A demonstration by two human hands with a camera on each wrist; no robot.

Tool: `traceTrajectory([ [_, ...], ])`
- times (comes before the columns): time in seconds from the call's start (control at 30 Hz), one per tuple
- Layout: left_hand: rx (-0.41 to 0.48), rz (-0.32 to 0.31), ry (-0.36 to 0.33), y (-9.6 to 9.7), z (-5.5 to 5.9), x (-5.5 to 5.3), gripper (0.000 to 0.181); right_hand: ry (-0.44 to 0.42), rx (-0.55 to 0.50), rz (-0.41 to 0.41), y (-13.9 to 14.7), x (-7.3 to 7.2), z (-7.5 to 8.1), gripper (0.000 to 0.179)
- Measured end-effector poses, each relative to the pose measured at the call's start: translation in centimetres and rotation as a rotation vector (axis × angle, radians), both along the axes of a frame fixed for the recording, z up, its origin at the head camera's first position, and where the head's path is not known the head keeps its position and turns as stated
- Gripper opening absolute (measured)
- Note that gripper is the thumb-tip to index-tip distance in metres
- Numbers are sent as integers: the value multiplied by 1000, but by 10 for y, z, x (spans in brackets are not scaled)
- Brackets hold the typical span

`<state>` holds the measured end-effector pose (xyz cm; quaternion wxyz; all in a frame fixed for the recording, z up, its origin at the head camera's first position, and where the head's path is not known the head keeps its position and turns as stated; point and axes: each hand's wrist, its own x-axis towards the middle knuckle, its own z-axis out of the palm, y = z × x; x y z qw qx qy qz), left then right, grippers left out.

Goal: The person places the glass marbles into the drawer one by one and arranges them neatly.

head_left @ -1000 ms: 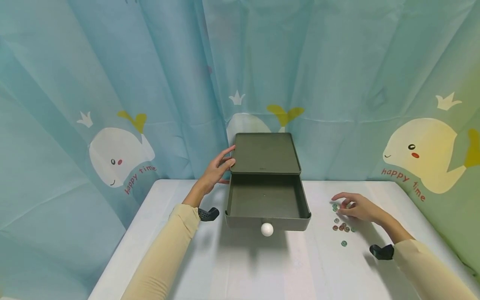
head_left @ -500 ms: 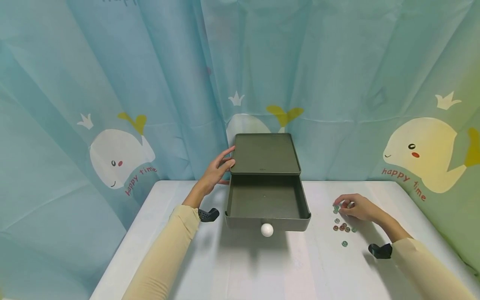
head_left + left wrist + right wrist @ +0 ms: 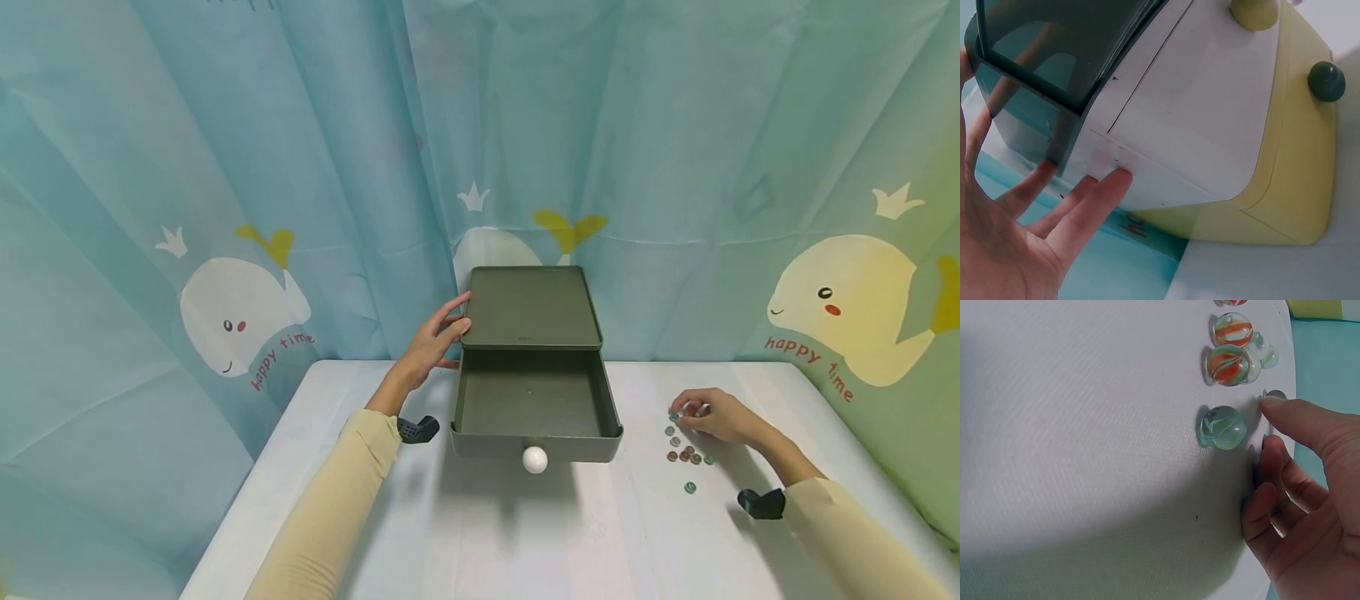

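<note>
My left hand [image 3: 427, 340] rests with spread fingers against the left side of a small drawer cabinet. Its dark green top drawer [image 3: 536, 448], with a white knob [image 3: 535, 459], is pulled out and bare inside. In the left wrist view the fingertips touch the side of the white drawer section [image 3: 1191, 106], with a yellow section [image 3: 1307, 156] beyond it. On the right, my right hand [image 3: 716, 415] pinches a greenish glass marble [image 3: 673, 417] between thumb and index finger, low over the table. Close by lies another green marble [image 3: 1224, 428]. The index finger is mostly hidden in the right wrist view.
Several more marbles lie loose on the white table [image 3: 517, 542]: red-swirled ones [image 3: 1229, 364] in a cluster, and a lone green marble [image 3: 690, 487] nearer the front. A blue curtain [image 3: 360, 125] hangs behind the cabinet.
My right thumb and index finger have closed on a marble. The two neighbouring green marbles have moved apart, one rolling slightly toward the front. My left hand keeps its place.
</note>
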<state>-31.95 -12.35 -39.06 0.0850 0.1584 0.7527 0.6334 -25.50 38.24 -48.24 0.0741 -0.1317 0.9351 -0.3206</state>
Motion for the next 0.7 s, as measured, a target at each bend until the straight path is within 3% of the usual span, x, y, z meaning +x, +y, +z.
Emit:
traceTrajectory([
  [0.37, 2, -7, 0, -2, 0, 0, 57, 9, 12, 6, 0, -1, 0, 13],
  [0.7, -2, -5, -2, 0, -1, 0, 58, 0, 57, 80, 0, 2, 20, 11],
])
